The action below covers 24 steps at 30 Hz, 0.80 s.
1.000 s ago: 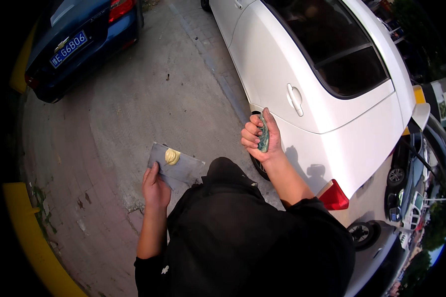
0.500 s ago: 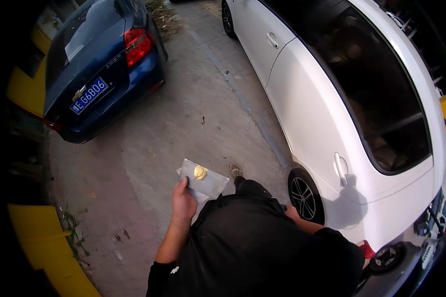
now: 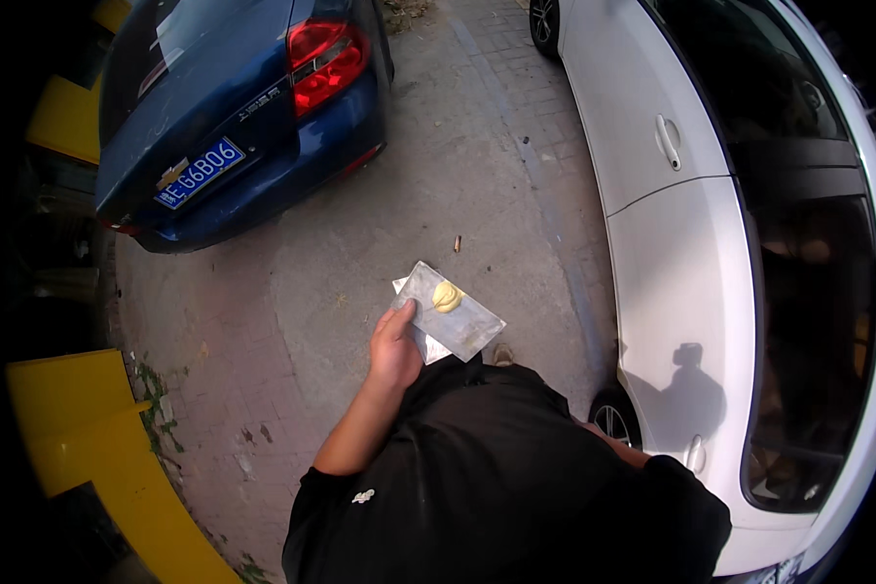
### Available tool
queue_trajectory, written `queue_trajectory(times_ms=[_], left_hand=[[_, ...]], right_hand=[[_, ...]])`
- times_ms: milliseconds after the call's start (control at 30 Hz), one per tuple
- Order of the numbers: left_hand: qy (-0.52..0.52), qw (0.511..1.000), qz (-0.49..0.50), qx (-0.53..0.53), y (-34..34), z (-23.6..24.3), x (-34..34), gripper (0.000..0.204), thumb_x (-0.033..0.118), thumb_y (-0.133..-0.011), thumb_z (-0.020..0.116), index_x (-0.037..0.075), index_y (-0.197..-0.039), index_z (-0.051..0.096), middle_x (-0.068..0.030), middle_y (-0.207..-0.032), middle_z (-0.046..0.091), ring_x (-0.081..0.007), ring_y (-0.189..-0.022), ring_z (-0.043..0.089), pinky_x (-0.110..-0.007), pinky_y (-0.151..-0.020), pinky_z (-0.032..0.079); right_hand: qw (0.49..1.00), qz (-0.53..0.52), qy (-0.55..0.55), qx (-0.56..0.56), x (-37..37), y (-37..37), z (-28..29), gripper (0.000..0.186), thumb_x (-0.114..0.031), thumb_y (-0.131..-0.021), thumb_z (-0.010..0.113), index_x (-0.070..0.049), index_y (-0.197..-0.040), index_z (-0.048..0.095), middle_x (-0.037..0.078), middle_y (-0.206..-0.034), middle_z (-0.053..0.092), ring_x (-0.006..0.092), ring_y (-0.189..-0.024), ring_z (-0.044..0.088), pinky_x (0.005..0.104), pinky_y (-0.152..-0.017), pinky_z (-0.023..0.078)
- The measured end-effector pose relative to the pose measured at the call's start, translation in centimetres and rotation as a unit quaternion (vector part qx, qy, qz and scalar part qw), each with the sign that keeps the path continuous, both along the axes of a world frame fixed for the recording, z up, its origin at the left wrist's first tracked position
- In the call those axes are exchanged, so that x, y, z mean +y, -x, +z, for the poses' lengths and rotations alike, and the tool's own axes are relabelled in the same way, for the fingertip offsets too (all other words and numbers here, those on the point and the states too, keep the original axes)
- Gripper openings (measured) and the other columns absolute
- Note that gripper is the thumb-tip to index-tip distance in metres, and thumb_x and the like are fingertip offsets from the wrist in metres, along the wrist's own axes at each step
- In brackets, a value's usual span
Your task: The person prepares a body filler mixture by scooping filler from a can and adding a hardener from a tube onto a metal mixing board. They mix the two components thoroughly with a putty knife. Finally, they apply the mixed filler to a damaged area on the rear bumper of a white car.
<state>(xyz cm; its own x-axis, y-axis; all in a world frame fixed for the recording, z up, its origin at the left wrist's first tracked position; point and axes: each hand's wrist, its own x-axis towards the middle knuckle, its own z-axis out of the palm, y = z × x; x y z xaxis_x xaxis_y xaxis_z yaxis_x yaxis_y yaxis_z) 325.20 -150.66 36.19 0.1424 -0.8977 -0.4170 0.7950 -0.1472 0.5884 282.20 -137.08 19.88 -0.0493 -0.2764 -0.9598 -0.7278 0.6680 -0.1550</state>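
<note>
My left hand (image 3: 395, 352) grips a flat grey rectangular plate (image 3: 467, 329) by its near left corner, thumb on top. A dollop of yellow paste (image 3: 447, 297), like putty, sits on the plate toward its far edge. Under the plate, a white sheet or card (image 3: 432, 347) sticks out at the left and near edges. Low at my right side, most of my right hand (image 3: 588, 428) is covered by my black shirt, so its fingers and anything in them are hidden. The white car's wheel (image 3: 615, 419) is just beyond it.
A dark blue car (image 3: 263, 185) is parked at the far left, rear toward me. Along my right stands a white car (image 3: 676, 273). A yellow metal structure (image 3: 88, 419) is at the left. A small brown stub (image 3: 457, 243) lies on the paved ground (image 3: 360, 243).
I have moved forward between the cars; the blue car looks nearer and the white car has slid back past me. The plate is still in my left hand. My right hand is more hidden.
</note>
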Motion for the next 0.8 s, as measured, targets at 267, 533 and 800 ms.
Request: queue_trajectory(times_ms=[267, 533, 800], left_hand=[[0.1, 0.991, -0.088, -0.031, -11.1, 3.1, -21.2, 0.027, 0.017, -0.098, 0.05, -0.003, -0.113, 0.059, -0.01, -0.108, 0.066, -0.017, -0.099, 0.062, -0.031, -0.089, 0.047], [0.155, 0.965, -0.121, -0.176, -16.4, 2.2, -40.7, 0.029, 0.01, -0.098, 0.049, -0.004, -0.122, 0.054, -0.0088, -0.117, 0.062, -0.0142, -0.107, 0.058, -0.031, -0.096, 0.042], [0.207, 0.949, -0.085, -0.222, -18.0, 2.6, -62.7, 0.067, 0.002, -0.098, 0.043, 0.004, -0.152, 0.003, -0.0119, -0.133, 0.047, -0.0158, -0.116, 0.05, -0.033, -0.103, 0.036]], right_hand=[[0.77, -0.523, 0.269, -0.247, -27.9, -10.1, 6.2, 0.027, -0.036, -0.092, 0.065, -0.011, -0.102, 0.063, -0.002, -0.083, 0.065, 0.0112, -0.069, 0.061, 0.027, -0.059, 0.048], [0.69, -0.504, 0.271, -0.443, -50.9, -27.8, 15.1, 0.019, -0.026, -0.091, 0.066, -0.008, -0.098, 0.061, 0.003, -0.083, 0.065, 0.0139, -0.073, 0.062, 0.0267, -0.066, 0.049], [0.616, -0.437, 0.139, -0.64, -76.2, -37.3, 17.5, 0.03, -0.034, -0.095, 0.058, -0.007, -0.108, 0.058, 0.021, -0.127, 0.056, 0.0233, -0.111, 0.057, 0.0435, -0.088, 0.049]])
